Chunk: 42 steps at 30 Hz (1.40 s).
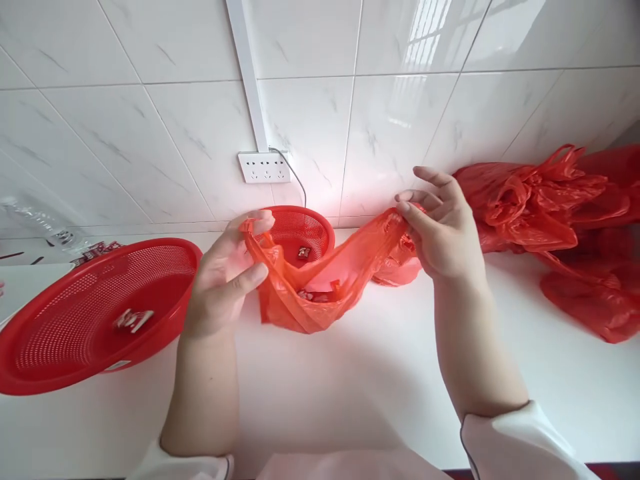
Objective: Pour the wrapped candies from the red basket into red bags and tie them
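Observation:
A thin red plastic bag [310,293] hangs stretched between my two hands over the white counter [350,393]. My left hand [225,280] pinches the bag's left handle between thumb and fingers. The right handle is pinched by my right hand [443,227], whose upper fingers stick out. Small packets show through the bag's bottom.
A large red perforated basket [75,347] with one small packet [133,320] sits at the left. A smaller red basket [320,230] with a packet stands behind the bag. A heap of red plastic bags [560,220] lies at the right. A wall socket [264,167] is on the tiled wall.

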Motion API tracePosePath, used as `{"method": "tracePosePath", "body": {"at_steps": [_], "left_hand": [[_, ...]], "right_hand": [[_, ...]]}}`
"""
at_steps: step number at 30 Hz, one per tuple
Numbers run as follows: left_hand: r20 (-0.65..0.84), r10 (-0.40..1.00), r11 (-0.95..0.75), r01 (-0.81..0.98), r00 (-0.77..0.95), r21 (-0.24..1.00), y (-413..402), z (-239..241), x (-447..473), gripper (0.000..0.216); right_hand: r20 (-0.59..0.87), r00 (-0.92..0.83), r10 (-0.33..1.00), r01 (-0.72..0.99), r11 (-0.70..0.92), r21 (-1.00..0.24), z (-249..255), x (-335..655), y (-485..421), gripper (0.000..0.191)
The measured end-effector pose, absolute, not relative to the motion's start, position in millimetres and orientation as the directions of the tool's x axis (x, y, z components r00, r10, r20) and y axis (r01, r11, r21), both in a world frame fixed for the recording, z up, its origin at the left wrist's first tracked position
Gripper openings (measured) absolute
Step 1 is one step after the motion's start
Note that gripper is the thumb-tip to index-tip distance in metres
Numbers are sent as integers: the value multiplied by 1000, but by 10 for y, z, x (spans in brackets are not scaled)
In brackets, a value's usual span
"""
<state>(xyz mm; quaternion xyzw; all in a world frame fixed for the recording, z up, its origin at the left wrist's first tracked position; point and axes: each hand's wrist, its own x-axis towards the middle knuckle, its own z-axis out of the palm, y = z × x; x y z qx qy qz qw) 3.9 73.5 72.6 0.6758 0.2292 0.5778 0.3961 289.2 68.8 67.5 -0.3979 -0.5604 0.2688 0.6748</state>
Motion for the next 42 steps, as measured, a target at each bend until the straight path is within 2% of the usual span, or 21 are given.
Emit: {"method": "tracePosePath", "body": {"at_steps": [3,5,8,11,14,15,16,20,25,29,31,33,36,38,40,41,42], "left_hand": [[613,772,-593,-157,167,790,688,655,87,43],[563,813,-540,-170,149,824,690,626,91,41],[394,877,-372,-129,274,919,722,604,84,43],[207,832,-267,43,514,963,741,564,114,47],[154,766,-293,125,625,948,730,494,188,14],[153,765,-285,116,626,951,725,472,212,12],[148,773,-261,96,617,961,722,454,230,19],[115,788,-147,5,605,989,742,415,251,34],[91,788,-133,23,609,991,791,351,276,36],[18,843,-16,-8,538,1000,843,304,301,36],[-16,848,41,-37,529,998,883,291,304,38],[-17,856,61,-67,516,996,922,277,307,37],[40,825,-15,-49,563,999,939,266,315,25],[112,768,-161,21,630,987,909,272,317,17],[208,712,-399,143,671,906,862,280,312,20],[282,683,-549,219,673,807,843,280,308,21],[373,646,-689,301,666,659,832,275,304,22]], "right_hand": [[427,71,901,-118,433,-894,621,2859,794,44],[445,48,894,-139,447,-884,577,2771,825,43],[612,44,790,3,613,-790,554,2525,778,28],[711,-233,664,141,746,-650,612,2223,675,15],[735,-422,531,201,845,-495,665,2007,629,16],[740,-423,522,207,851,-482,661,1973,631,16],[737,-403,542,208,839,-503,643,1959,639,16],[651,-338,679,160,723,-672,459,2019,669,25],[652,-223,725,226,689,-688,239,2087,669,21],[635,-79,768,250,632,-733,220,2229,639,26],[636,-138,760,239,648,-723,251,2348,591,28],[604,-336,723,250,687,-683,295,2459,521,27],[465,-627,625,270,734,-623,355,2541,423,25],[420,-695,583,232,735,-637,367,2534,410,20],[473,-631,615,170,704,-689,344,2494,459,14],[518,-542,662,137,678,-723,320,2466,504,12],[541,-435,720,109,639,-761,289,2437,557,12]]}}
